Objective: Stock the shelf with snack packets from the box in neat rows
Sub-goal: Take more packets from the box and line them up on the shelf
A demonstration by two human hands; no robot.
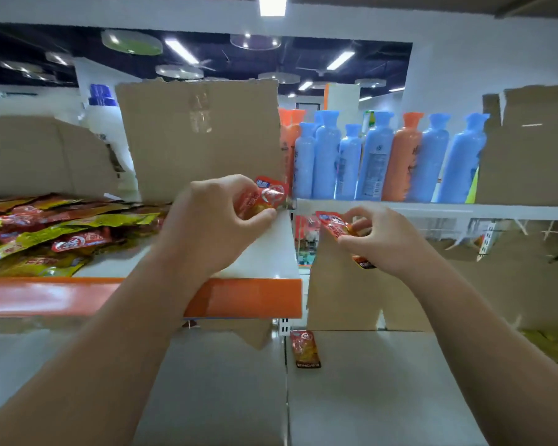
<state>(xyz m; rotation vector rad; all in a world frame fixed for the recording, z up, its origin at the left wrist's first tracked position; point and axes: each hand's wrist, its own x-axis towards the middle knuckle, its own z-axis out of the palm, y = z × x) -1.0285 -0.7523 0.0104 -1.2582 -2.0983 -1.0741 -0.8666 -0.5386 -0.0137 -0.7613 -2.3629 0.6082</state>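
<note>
1. Progress: shelf (245,300) w/ orange front lip is partly stocked; packet heap (62,230), red & yellow, lies at its left end, overlapping & skewed, not in rows; white deck shows toward the right end; I'd judge it roughly midway, w/ straightening still to do.
2. Stray packet (305,349) lies on the grey surface below the shelf lip; prob. needs retrieving.
3. Left hand (219,217): forearm reaching up over the shelf's right end; thumb & curled fingers pinch a red packet (264,197), just in front of the cardboard panel (200,136).
4. Right hand (387,239): lower, right of the shelf end; fingertips pinch a second red packet (339,226) above a cardboard flap (342,300); poss. the box, can't tell.
</note>
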